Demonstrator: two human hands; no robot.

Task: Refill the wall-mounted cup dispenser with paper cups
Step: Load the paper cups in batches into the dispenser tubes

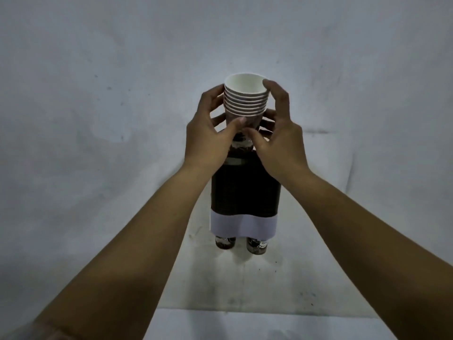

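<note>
A nested stack of several paper cups [245, 98], white inside with rolled rims, stands upright above the top of the dark wall-mounted dispenser [245, 190]. My left hand [208, 133] grips the stack from the left, thumb across its front. My right hand [277, 133] holds it from the right, fingers curled round the rims. The stack's lower end is hidden behind my thumbs, so whether it sits inside the dispenser I cannot tell. Two cup bottoms [225, 242] [256, 245] poke out below the dispenser's white band [244, 225].
A stained white wall [98, 119] fills the background behind the dispenser. A pale flat surface [269, 325] lies at the bottom of the view, below the dispenser.
</note>
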